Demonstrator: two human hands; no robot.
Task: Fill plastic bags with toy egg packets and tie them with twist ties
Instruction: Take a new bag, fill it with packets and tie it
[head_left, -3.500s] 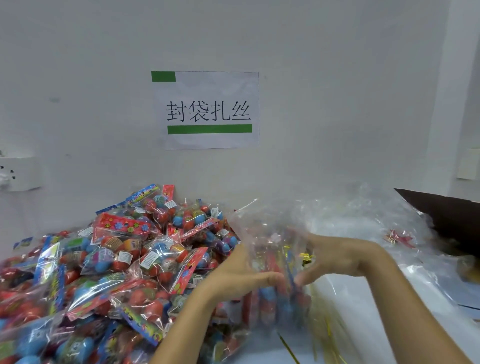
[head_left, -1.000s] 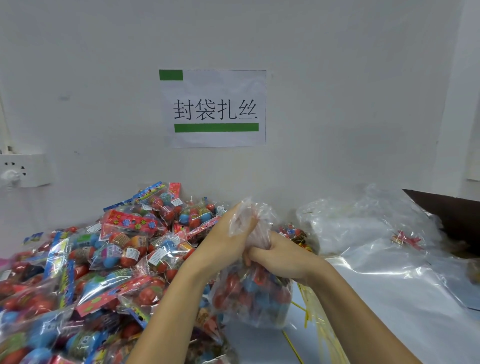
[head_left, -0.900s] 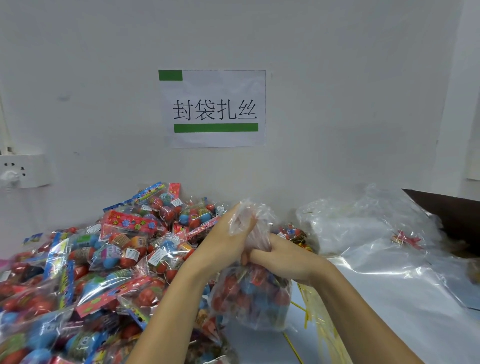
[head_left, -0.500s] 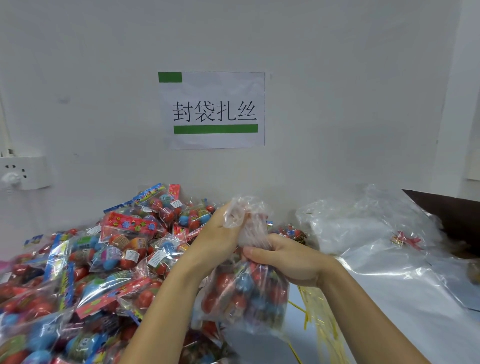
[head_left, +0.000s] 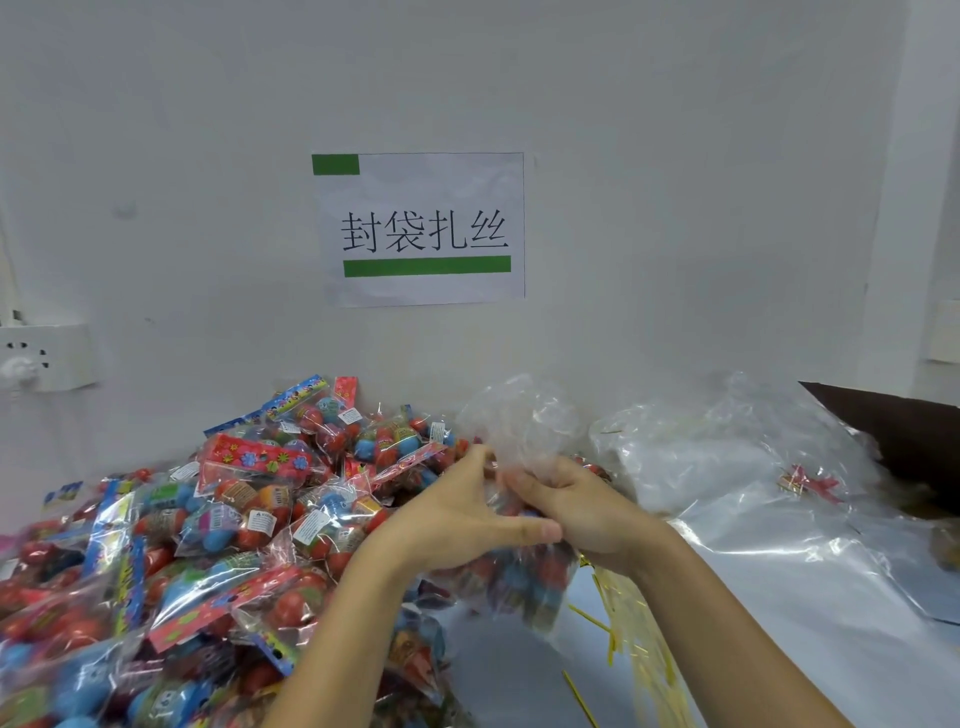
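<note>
A clear bag of toy egg packets is held upright above the desk, its bunched neck pointing up. The neck is pinched by the left hand and gripped by the right hand; its contents are blurred.

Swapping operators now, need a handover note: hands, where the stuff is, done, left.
Left hand: grips the filled bag at its neck, thumb out toward the other hand.
Right hand: curled round the same gathered neck; the loose bag top fans above.
Loose egg packets are heaped on the left; gold twist ties lie under the right wrist; empty bags lie to the right.
Done: bag filled, neck bunched.
Left: no tie seen on the neck; pick one, twist it on, set the bag aside.
</note>
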